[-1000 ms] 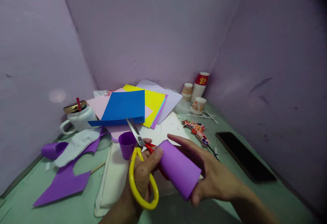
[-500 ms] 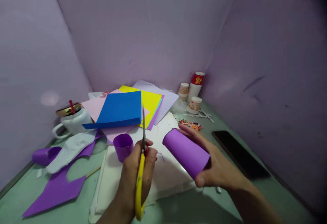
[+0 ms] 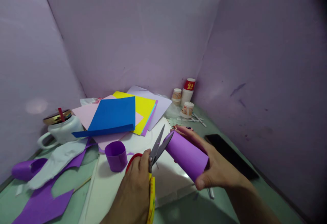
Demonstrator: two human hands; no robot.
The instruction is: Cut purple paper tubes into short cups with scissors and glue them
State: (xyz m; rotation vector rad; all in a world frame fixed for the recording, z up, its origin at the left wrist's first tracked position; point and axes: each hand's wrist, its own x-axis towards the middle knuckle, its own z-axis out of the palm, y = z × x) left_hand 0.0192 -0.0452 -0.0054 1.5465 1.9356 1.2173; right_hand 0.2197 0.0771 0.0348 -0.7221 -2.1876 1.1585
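My left hand (image 3: 135, 183) is closed on scissors (image 3: 153, 169) with red and yellow handles. Their blades are spread, and one blade lies at the upper left rim of a purple paper tube (image 3: 187, 155). That tube is tilted, gripped by my right hand (image 3: 217, 166) with the thumb at its lower end and the fingers behind it. Left of the scissors, a short purple paper ring (image 3: 115, 156) stands upright on a white board (image 3: 102, 186).
Blue paper (image 3: 113, 115) tops a fan of coloured sheets at the back. On the left are a white mug (image 3: 65, 130), a white glove-like cloth (image 3: 57, 162) and purple scraps (image 3: 48, 203). Paper cups (image 3: 187, 109) stand back right, near a black phone (image 3: 232, 155).
The scissors have opened and turned right, bringing a blade to the tube's rim. My right hand still holds the tube. The whole view has shifted slightly.
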